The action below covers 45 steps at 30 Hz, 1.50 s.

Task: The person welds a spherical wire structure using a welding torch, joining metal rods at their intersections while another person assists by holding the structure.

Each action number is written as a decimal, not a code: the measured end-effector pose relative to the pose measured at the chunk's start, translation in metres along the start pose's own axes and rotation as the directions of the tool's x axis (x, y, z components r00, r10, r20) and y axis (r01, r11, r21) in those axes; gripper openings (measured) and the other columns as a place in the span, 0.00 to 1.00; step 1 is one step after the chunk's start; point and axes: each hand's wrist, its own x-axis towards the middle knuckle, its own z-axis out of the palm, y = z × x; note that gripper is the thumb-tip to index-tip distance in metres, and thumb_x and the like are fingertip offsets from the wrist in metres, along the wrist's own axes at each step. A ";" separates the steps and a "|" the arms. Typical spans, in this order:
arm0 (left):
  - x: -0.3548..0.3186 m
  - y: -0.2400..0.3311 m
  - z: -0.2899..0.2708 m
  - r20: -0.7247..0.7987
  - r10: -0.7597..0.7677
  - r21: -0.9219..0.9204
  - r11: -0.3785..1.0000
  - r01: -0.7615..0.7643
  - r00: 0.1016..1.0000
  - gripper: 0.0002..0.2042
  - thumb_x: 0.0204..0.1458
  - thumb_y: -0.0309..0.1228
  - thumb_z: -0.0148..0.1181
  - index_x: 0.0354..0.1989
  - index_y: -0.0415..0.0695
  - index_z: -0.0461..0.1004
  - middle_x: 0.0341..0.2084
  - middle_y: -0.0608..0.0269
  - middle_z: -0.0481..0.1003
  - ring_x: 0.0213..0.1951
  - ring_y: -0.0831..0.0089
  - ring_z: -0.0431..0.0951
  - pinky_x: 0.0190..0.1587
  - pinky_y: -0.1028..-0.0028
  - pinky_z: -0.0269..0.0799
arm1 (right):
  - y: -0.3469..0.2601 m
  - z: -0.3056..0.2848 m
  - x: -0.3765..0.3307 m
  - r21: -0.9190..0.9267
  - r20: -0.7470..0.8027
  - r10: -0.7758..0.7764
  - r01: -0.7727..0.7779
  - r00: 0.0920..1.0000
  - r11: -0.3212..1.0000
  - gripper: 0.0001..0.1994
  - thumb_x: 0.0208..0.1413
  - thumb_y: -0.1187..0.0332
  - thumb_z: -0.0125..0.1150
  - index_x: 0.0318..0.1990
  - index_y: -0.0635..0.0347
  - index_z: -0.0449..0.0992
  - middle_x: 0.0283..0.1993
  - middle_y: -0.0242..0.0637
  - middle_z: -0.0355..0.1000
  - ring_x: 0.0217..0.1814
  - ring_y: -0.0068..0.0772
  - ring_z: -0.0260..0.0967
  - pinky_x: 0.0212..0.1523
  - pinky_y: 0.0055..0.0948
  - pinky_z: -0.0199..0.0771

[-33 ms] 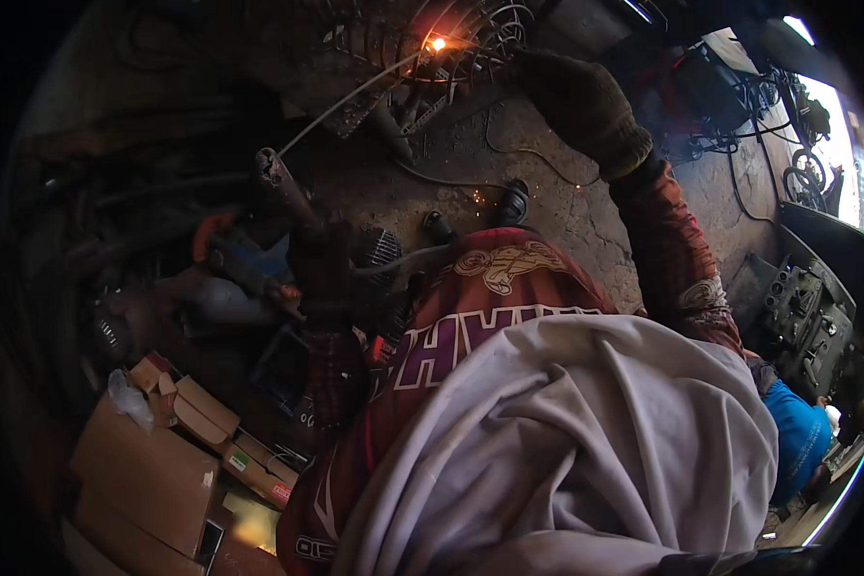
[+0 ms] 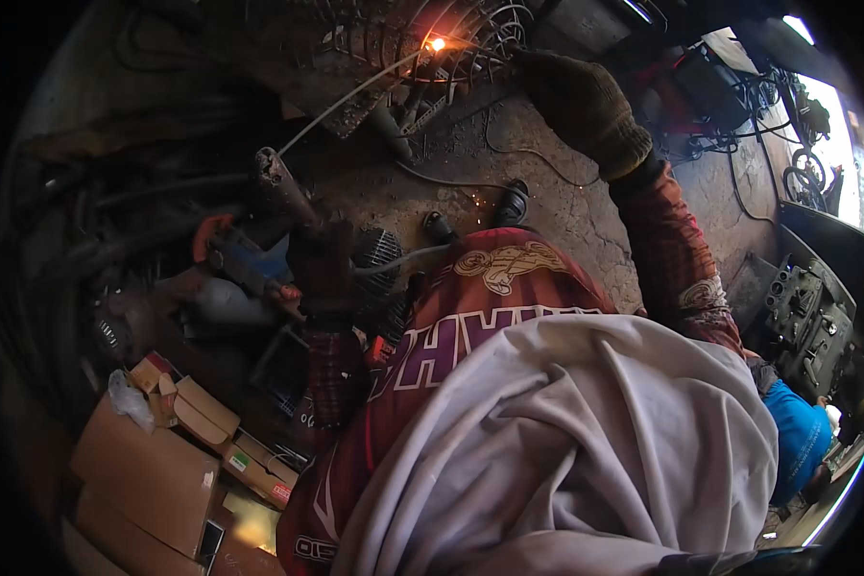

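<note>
My left hand point(image 2: 322, 264), in a dark glove and deep shadow, is closed around a welding electrode holder point(image 2: 286, 187). A long thin welding rod point(image 2: 355, 93) reaches from the holder's worn end up to a round metal wire cage point(image 2: 490, 29). At the rod's far tip burns a bright orange glow point(image 2: 439, 44), against the cage wires. My right hand point(image 2: 586, 110), in a thick brown work glove, has its fingers closed at the cage's right edge. The exact grip of those fingertips is dark and partly hidden.
Cables point(image 2: 538, 154) run over the cracked floor, where small sparks show by my shoe point(image 2: 513, 204). A blue power tool point(image 2: 250, 259) lies left, above cardboard boxes point(image 2: 154, 470). A dark machine point(image 2: 706, 91) with coiled cables stands far right. Grey cloth point(image 2: 586, 422) covers my front.
The shadowed left side looks slightly brighter, and fewer sparks show near my shoe. Both hands, the rod and the wire cage keep their places.
</note>
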 end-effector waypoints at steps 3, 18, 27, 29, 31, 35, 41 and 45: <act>0.005 0.018 0.002 0.041 -0.211 -0.219 0.952 0.215 0.977 0.18 0.51 0.29 0.67 0.50 0.38 0.75 0.37 0.62 0.77 0.37 0.75 0.77 0.38 0.73 0.74 | -0.002 0.000 -0.001 0.029 -0.012 0.077 -0.076 0.997 0.997 0.14 0.60 0.68 0.64 0.53 0.60 0.79 0.46 0.45 0.80 0.47 0.43 0.80 0.46 0.34 0.80; 0.013 0.030 0.002 0.089 -0.309 -0.251 0.913 0.321 0.947 0.19 0.48 0.32 0.67 0.48 0.38 0.74 0.33 0.64 0.77 0.33 0.75 0.76 0.38 0.71 0.73 | -0.011 -0.001 0.001 0.088 0.012 0.239 -0.239 0.971 0.967 0.15 0.62 0.58 0.61 0.51 0.53 0.81 0.45 0.42 0.81 0.47 0.45 0.80 0.45 0.37 0.81; 0.013 0.032 0.005 0.068 -0.250 -0.361 0.896 0.257 0.966 0.21 0.48 0.32 0.70 0.48 0.34 0.75 0.33 0.60 0.79 0.33 0.74 0.79 0.41 0.71 0.76 | -0.008 0.000 0.000 0.091 -0.015 0.197 -0.195 0.980 0.977 0.14 0.60 0.61 0.63 0.52 0.49 0.80 0.43 0.42 0.80 0.44 0.50 0.79 0.41 0.39 0.80; 0.013 0.037 0.005 0.100 -0.315 -0.406 0.853 0.328 0.944 0.21 0.48 0.31 0.70 0.48 0.33 0.75 0.33 0.60 0.79 0.32 0.75 0.79 0.40 0.72 0.76 | -0.008 -0.001 0.002 0.075 -0.014 0.171 -0.170 0.985 0.983 0.13 0.61 0.60 0.63 0.51 0.49 0.80 0.43 0.41 0.80 0.44 0.50 0.78 0.41 0.40 0.80; 0.012 0.041 0.004 0.100 -0.307 -0.421 0.849 0.319 0.947 0.20 0.49 0.30 0.70 0.48 0.33 0.75 0.33 0.59 0.79 0.31 0.75 0.79 0.39 0.72 0.76 | -0.012 -0.005 0.002 0.088 0.032 0.203 -0.205 0.979 0.975 0.13 0.62 0.65 0.62 0.53 0.56 0.79 0.44 0.44 0.80 0.45 0.43 0.80 0.44 0.35 0.80; 0.015 0.041 0.002 0.110 -0.296 -0.341 0.885 0.316 0.949 0.19 0.50 0.29 0.68 0.49 0.34 0.75 0.31 0.59 0.79 0.31 0.75 0.79 0.36 0.72 0.76 | 0.003 0.002 -0.001 -0.080 0.027 0.052 -0.049 0.998 0.996 0.14 0.63 0.67 0.61 0.54 0.59 0.78 0.44 0.46 0.80 0.45 0.42 0.81 0.46 0.33 0.80; 0.015 0.072 -0.003 0.079 -0.413 -0.565 0.731 0.382 0.907 0.14 0.50 0.26 0.62 0.46 0.38 0.71 0.24 0.60 0.75 0.22 0.74 0.75 0.26 0.75 0.73 | -0.012 -0.008 0.005 0.010 0.068 0.210 -0.211 0.975 0.977 0.15 0.62 0.65 0.62 0.54 0.56 0.78 0.46 0.46 0.80 0.47 0.48 0.79 0.45 0.36 0.80; 0.014 0.078 -0.005 0.100 -0.555 -0.676 0.571 0.465 0.826 0.14 0.51 0.26 0.62 0.46 0.39 0.70 0.26 0.60 0.75 0.25 0.73 0.76 0.29 0.72 0.78 | -0.009 -0.014 0.001 -0.098 0.037 0.065 -0.061 0.997 0.993 0.15 0.62 0.62 0.62 0.54 0.54 0.79 0.49 0.44 0.80 0.49 0.47 0.79 0.47 0.37 0.80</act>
